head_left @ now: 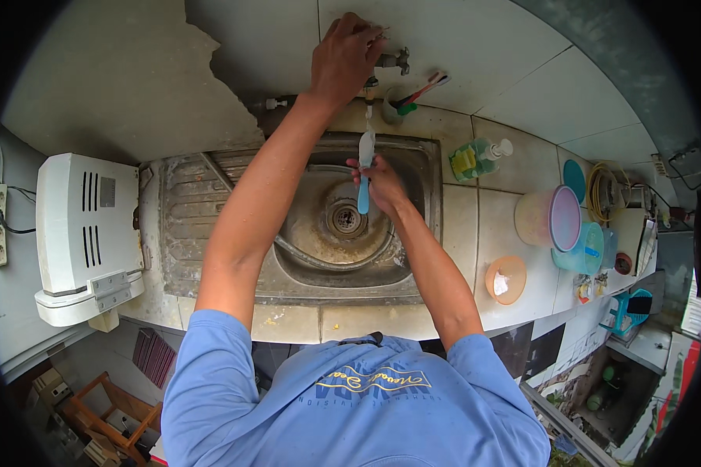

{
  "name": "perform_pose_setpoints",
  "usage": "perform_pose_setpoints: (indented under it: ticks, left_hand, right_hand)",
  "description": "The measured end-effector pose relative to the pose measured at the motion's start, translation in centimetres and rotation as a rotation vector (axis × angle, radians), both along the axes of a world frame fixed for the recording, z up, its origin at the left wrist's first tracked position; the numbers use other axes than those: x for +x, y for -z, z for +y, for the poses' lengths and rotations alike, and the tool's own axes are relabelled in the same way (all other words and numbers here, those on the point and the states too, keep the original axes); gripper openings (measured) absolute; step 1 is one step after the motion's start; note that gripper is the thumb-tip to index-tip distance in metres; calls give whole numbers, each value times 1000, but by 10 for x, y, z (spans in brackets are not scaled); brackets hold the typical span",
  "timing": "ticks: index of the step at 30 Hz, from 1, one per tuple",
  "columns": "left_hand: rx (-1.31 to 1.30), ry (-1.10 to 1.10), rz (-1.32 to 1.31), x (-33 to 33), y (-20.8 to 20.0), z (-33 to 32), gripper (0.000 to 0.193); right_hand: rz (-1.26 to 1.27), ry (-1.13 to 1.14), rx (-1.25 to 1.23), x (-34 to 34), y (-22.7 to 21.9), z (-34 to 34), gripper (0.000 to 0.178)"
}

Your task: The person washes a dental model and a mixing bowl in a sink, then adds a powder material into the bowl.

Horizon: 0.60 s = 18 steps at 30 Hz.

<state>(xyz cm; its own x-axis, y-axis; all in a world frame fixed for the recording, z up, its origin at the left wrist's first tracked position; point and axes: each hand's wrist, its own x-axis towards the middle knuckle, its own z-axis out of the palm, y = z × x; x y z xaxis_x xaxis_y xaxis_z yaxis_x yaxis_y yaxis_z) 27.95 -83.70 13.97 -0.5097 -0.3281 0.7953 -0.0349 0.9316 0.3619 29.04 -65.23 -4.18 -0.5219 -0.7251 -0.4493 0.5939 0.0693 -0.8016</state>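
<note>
My left hand reaches up to the wall, fingers curled around the upper part of the metal tap, its grip partly hidden. Below the spout, my right hand holds a utensil with a light blue handle and a pale, flat head pointing up. A thin stream of water seems to fall from the spout onto that head. Whether it is a spoon or a spatula I cannot tell. Under my right hand lies the stained steel sink, with a round drain and a grey hose curving through the basin.
A cup with toothbrushes stands behind the sink. To the right are a green-labelled pump bottle, an orange bowl, a tub with a pink-purple rim and a turquoise container. A white appliance stands left of the drainboard.
</note>
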Motion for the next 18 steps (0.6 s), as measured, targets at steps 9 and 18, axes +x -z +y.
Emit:
perform_pose_setpoints:
  ticks: [9, 18]
  left_hand:
    - [109, 52, 44, 1, 18, -2, 30]
    - [1801, -53, -520, 150, 258, 157, 46]
  right_hand:
    - [-54, -123, 93, -8, 41, 15, 17]
    - [-312, 154, 62, 30, 55, 3, 23]
